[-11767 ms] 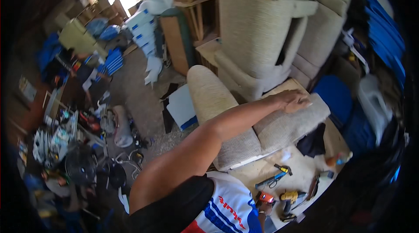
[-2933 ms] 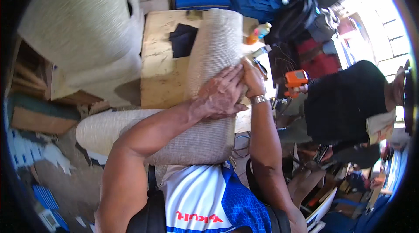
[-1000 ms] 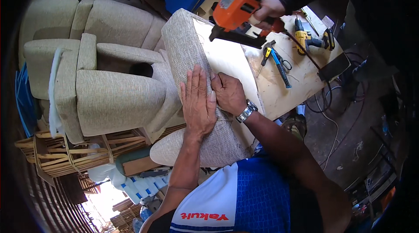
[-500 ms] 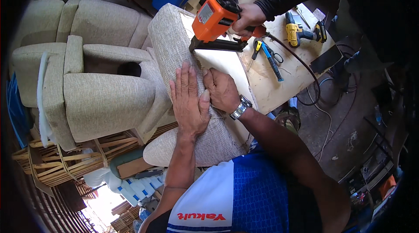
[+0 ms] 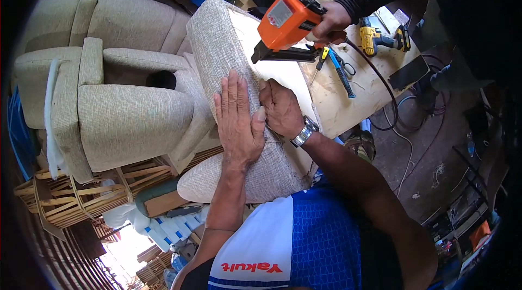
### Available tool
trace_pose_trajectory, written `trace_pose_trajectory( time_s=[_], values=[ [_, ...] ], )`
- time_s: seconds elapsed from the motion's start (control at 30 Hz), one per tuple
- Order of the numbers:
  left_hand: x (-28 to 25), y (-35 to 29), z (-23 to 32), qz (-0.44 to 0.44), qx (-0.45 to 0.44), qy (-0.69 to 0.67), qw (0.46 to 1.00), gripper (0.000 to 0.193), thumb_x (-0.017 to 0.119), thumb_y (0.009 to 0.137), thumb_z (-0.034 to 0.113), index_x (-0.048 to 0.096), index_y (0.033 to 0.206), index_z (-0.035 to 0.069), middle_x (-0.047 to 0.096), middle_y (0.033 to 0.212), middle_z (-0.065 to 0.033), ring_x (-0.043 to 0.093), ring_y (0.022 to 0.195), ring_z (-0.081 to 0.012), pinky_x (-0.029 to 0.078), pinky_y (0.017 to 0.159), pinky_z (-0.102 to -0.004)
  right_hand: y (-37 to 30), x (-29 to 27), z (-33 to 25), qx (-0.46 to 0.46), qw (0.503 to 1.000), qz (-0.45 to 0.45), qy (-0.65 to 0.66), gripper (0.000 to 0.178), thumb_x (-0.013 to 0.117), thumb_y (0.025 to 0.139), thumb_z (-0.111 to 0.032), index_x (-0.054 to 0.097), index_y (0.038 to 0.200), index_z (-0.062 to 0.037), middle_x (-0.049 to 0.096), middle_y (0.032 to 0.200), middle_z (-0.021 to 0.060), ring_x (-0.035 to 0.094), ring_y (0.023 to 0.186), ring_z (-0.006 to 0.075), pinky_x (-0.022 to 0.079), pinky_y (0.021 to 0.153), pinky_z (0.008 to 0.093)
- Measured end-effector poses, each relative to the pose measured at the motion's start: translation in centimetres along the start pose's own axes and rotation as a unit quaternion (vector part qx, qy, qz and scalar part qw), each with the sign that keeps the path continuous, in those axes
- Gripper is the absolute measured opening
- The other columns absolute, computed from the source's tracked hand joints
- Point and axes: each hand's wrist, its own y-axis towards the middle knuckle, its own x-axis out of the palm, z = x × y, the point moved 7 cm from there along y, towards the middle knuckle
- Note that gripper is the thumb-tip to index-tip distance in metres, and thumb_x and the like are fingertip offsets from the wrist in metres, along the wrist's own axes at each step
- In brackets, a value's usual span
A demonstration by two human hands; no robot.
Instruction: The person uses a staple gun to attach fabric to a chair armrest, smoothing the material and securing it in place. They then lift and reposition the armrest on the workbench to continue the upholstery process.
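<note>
Left hand (image 5: pixel 237 124): flat, fingers spread, pressing the upholstered panel (image 5: pixel 228 100)
Right hand (image 5: pixel 280 108): curled, pinching its fabric edge
Handling: likely soft, pliable cloth; grip near the edge

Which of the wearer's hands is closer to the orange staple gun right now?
Right. The right hand grips the fabric edge just below the orange staple gun; the left hand lies flat farther left.

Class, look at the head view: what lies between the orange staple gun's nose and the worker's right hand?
In the head view, only bare pale panel edge separates staple gun from right hand.
</note>
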Motion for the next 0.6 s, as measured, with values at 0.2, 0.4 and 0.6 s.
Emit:
trace_pose_trajectory(
  time_s=[0.2,0.4,0.6],
  values=[
    [-0.4,-0.1,0.1,-0.021,0.015,0.049,0.998,0.079,0.036,0.099,0.054,0.027,0.152,-0.004,0.021,0.162,-0.0194,0.016,0.151,-0.0358,0.008,0.121,-0.0529,-7.5,-4.5,4.4,-0.031,0.992,-0.032,0.120,0.030,0.038,0.103,-0.017,0.056,0.118,0.0013,0.061,0.096,0.0144,0.061,0.092,0.0257,0.049,0.078,0.0368],
    [-1.4,-0.5,0.9,0.008,0.014,0.020,1.000,0.088,0.041,0.096,0.062,0.024,0.153,-0.003,0.023,0.160,-0.0199,0.017,0.150,-0.0346,0.010,0.121,-0.0517,-34.2,-23.8,22.9,0.195,0.701,-0.165,-0.666,0.031,0.057,0.091,-0.014,0.060,0.120,-0.0034,0.064,0.101,0.0168,0.065,0.094,0.0311,0.051,0.083,0.0454],
    [-1.4,-1.3,0.8,0.079,0.025,-0.014,0.996,0.099,0.032,0.092,0.074,0.031,0.149,-0.007,0.031,0.156,-0.0227,0.024,0.148,-0.0346,0.011,0.121,-0.0521,-31.8,-24.1,19.9,0.240,0.662,-0.378,-0.601,0.030,0.058,0.092,-0.016,0.062,0.118,-0.0022,0.066,0.093,0.0151,0.067,0.086,0.0318,0.052,0.076,0.0432]
  ],
)
